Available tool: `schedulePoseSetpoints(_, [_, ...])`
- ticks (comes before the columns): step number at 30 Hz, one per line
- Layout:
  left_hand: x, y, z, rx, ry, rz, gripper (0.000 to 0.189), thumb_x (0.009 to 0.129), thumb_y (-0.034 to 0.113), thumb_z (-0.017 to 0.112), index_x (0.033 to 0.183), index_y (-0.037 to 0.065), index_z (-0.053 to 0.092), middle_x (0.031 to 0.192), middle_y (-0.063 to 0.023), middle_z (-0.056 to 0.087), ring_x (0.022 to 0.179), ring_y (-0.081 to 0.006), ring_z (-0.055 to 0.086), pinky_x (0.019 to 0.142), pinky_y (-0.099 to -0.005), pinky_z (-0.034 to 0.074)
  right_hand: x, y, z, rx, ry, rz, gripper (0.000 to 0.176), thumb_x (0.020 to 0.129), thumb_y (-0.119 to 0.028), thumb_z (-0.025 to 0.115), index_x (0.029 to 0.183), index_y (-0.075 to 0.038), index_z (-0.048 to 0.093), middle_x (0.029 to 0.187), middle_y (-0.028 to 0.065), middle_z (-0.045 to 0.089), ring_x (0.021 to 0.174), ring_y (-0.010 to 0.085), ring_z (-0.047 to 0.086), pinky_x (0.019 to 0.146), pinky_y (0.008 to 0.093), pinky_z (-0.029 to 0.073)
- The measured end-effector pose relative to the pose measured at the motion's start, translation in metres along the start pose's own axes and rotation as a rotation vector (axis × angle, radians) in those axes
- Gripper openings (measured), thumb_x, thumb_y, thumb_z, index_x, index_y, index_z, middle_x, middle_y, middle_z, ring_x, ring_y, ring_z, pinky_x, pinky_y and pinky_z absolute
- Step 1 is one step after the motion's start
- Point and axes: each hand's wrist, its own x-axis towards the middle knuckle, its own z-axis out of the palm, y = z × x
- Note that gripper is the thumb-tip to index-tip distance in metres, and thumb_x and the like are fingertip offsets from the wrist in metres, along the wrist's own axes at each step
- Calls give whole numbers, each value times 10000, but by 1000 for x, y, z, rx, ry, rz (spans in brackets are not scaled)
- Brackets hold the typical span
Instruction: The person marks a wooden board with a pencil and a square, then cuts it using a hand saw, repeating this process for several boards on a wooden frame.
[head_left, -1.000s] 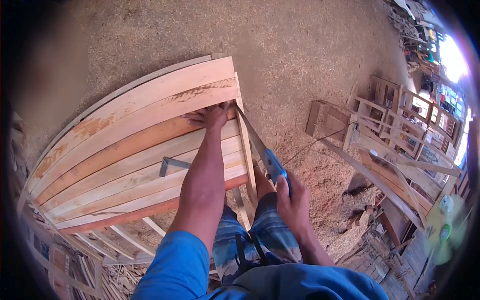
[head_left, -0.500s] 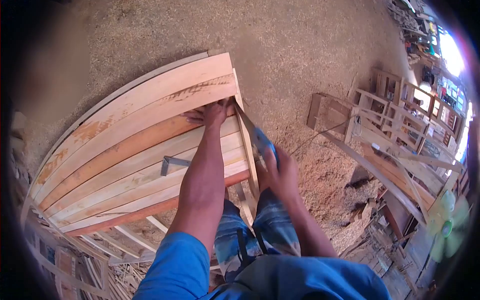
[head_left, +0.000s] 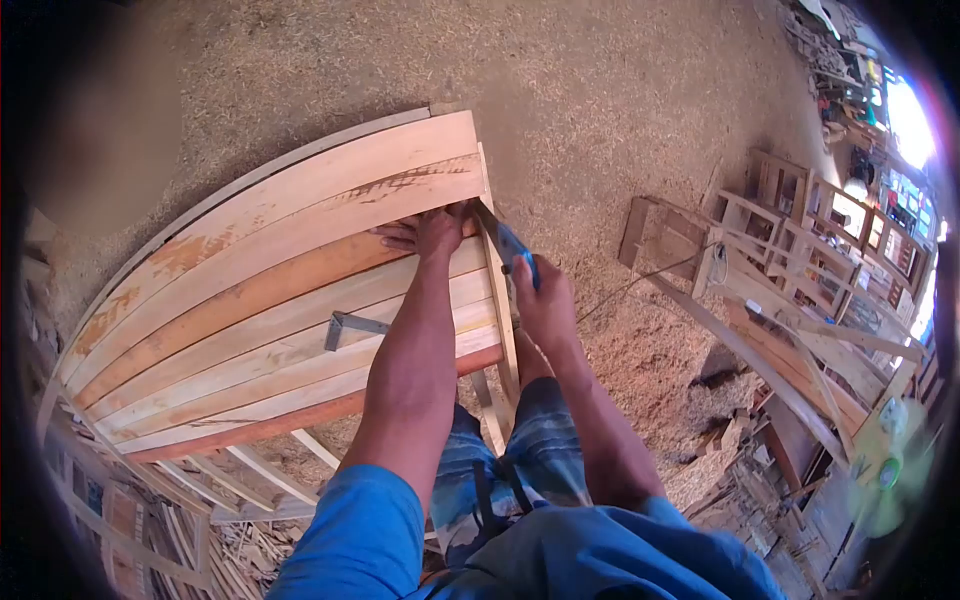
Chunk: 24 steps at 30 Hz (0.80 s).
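Note:
My right hand (head_left: pixel 547 305) is closed round the blue handle of a handsaw (head_left: pixel 508 240). The saw's blade slants up and left to the end of a reddish plank (head_left: pixel 310 265), at the edge of a planked wooden panel (head_left: pixel 230 310). On that plank lies my left hand (head_left: pixel 432 232), fingers spread to the left, close beside the blade's tip. A metal try square (head_left: pixel 345 325) rests on the paler planks, left of my left forearm. A thin upright batten (head_left: pixel 500 300) runs along the panel's right edge.
Shavings cover the ground (head_left: pixel 620 350). At right stand wooden frames (head_left: pixel 790 220), a long beam (head_left: pixel 750 365) with a cord, and a green fan (head_left: pixel 888 470). Slats and scrap wood (head_left: pixel 260 540) lie at lower left.
My right hand and the saw have moved up and slightly left, the handle now nearer the panel's edge. My left hand keeps its place on the plank. The view has shifted slightly.

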Motion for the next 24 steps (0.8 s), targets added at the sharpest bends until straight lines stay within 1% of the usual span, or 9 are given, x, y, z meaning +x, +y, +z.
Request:
schedulePoseSetpoints(4, [25, 5, -9, 128, 121, -80, 934, 1011, 772, 469, 1719, 199, 265, 1775, -279, 94, 1630, -496, -28, 1295, -641, -1, -16, -6, -3, -14, 35, -80, 295, 1074, -246, 603, 1098, 23, 720, 803, 306, 683, 756, 493, 713, 644, 544, 532])
schedulePoseSetpoints(7, [2, -7, 13, 113, 38, -115, 923, 1018, 782, 431, 1731, 234, 221, 1789, -263, -74, 1583, -558, -229, 1220, -758, -126, -29, -19, -21, 43, 1, 42, 288, 1074, -232, 601, 1090, 32, 715, 810, 300, 693, 767, 493, 718, 653, 541, 538])
schedulePoseSetpoints(8, [2, -13, 14, 9, -14, -68, 909, 1024, 779, 414, 1725, 226, 245, 1793, -254, -36, 1591, -559, -199, 1237, -741, -100, -30, -28, -25, 6, -19, 58, 290, 1073, -226, 600, 1084, 41, 712, 825, 292, 709, 801, 494, 728, 670, 538, 550])
schedulePoseSetpoints(11, [-16, 20, 0, 108, 73, -201, 891, 1034, 766, 393, 1720, 213, 262, 1792, -261, 15, 1606, -550, -151, 1263, -716, -56, -24, -24, -23, -2, 11, 29, 328, 1082, -288, 610, 1051, 21, 715, 716, 216, 653, 615, 304, 660, 602, 449, 495])
schedulePoseSetpoints(12, [-26, 33, -4, 207, 138, -301, 888, 1037, 761, 391, 1720, 210, 259, 1789, -269, 22, 1610, -546, -142, 1267, -712, -47, -15, -21, -18, -19, 0, 17, 325, 1083, -286, 610, 1046, 20, 713, 713, 215, 651, 622, 312, 668, 608, 455, 500])
schedulePoseSetpoints(15, [12, -29, 33, 56, 55, -156, 1012, 961, 830, 474, 1739, 260, 167, 1724, -332, -224, 1450, -663, -363, 1122, -818, -199, 27, 0, 6, -64, -6, -1, 309, 1082, -274, 607, 1049, 15, 713, 766, 234, 674, 709, 383, 700, 655, 487, 527])
schedulePoseSetpoints(18, [-14, 15, 1, 52, 118, -261, 965, 979, 750, 546, 1739, 289, 172, 1717, -332, -275, 1412, -685, -419, 1106, -827, -231, 51, 11, 39, -27, -20, -20, 297, 1082, -263, 595, 1091, 7, 718, 893, 273, 733, 860, 490, 732, 726, 530, 564])
schedulePoseSetpoints(21, [-50, 31, -15, 472, 149, -211, 977, 985, 520, 650, 1714, 67, 183, 1766, -318, 15, 1544, -696, -61, 1228, -783, -46, 22, 38, 39, 54, -27, 12, 308, 1089, -278, 593, 1138, 2, 712, 915, 268, 741, 869, 484, 738, 727, 525, 565])
schedulePoseSetpoints(24, [-41, -14, -9, 781, 296, 129, 919, 999, 461, 661, 1664, -21, 247, 1728, -281, 231, 1597, -559, 107, 1268, -716, 48, 29, 54, 34, 156, -110, 10, 336, 1099, -290, 585, 1220, 5, 692, 927, 265, 744, 876, 454, 753, 736, 500, 567])
